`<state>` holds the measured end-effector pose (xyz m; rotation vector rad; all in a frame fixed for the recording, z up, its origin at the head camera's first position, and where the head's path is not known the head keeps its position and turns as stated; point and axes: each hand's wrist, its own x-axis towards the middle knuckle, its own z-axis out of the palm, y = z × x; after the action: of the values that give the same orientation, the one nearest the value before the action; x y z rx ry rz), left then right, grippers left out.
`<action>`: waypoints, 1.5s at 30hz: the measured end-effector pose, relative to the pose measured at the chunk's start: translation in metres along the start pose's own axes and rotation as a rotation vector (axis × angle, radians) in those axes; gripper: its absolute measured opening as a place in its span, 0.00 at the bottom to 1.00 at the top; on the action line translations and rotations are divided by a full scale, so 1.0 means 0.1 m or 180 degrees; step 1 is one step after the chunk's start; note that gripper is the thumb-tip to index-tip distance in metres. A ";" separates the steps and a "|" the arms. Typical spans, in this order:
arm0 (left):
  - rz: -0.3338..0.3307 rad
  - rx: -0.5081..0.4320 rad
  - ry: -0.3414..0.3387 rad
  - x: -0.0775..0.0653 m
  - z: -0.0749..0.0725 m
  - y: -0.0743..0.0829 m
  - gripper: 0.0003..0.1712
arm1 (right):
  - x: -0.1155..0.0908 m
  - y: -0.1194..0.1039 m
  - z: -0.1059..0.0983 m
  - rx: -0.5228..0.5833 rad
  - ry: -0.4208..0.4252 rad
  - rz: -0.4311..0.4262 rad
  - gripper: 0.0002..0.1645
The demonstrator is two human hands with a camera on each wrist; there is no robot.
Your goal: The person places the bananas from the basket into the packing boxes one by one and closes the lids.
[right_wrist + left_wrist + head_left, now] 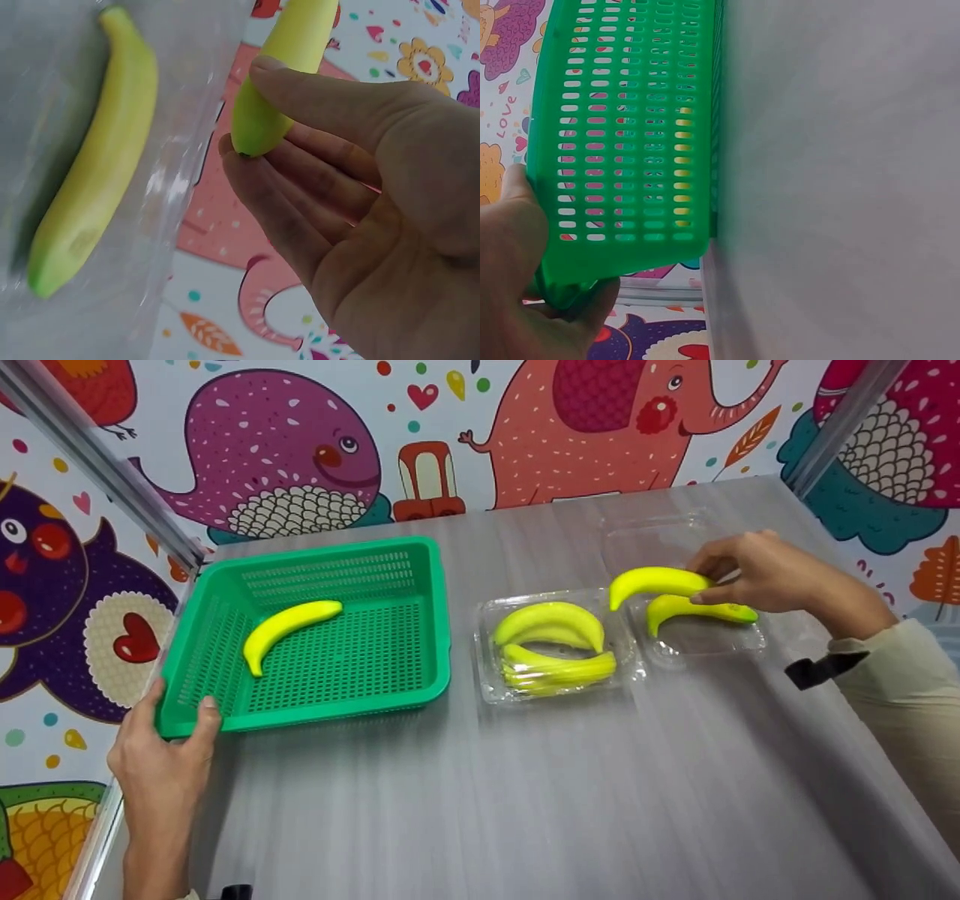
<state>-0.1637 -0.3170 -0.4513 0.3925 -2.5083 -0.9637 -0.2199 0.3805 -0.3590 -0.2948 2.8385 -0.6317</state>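
Note:
My right hand (776, 574) pinches one end of a yellow banana (660, 579) between thumb and fingers, above an open clear plastic box (705, 645). Inside that box lies another banana (694, 607), with a green tip; the right wrist view shows a brown patch on this banana (97, 165). At the near left corner of a green perforated basket (442, 645), my left hand (165, 757) grips the rim, thumb on one side and fingers on the other. One banana (289, 631) lies in the basket.
Between basket and open box sits a second clear plastic box (487, 690) holding several bananas (551, 622). A transparent lid (652, 540) lies back behind the open box. Patterned walls (450, 405) and metal posts (120, 472) bound the grey table (525, 810).

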 end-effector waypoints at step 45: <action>-0.0084 0.0016 -0.0049 -0.01 -0.02 0.00 0.43 | -0.28 0.70 0.23 -0.0415 -0.0372 0.0174 0.23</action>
<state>-0.1622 -0.3178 -0.4503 0.4223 -2.5257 -0.9744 -0.1975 0.4400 -0.4048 -0.2656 2.7693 -0.4053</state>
